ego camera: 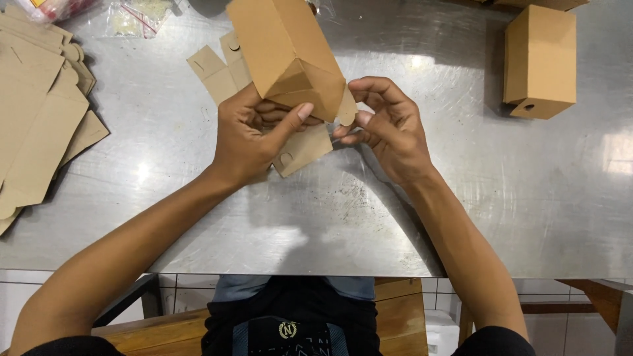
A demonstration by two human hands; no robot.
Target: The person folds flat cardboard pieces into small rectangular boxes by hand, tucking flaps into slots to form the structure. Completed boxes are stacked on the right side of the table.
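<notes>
I hold a half-folded brown cardboard box (283, 49) above a steel table (316, 217), tilted with its open flap end toward me. My left hand (254, 135) grips the near end, thumb pressed across the folded corner. My right hand (386, 125) pinches a small rounded side flap (347, 109) at the box's right edge. A longer flap (304, 150) with a semicircular notch hangs below, between my hands. Further loose flaps (217, 69) stick out to the left behind the box.
A stack of flat unfolded cardboard blanks (36, 105) lies at the table's left. A finished folded box (539, 60) stands at the back right. Clear plastic bags (135, 16) sit at the far edge. A wooden bench (395, 316) is under the near edge.
</notes>
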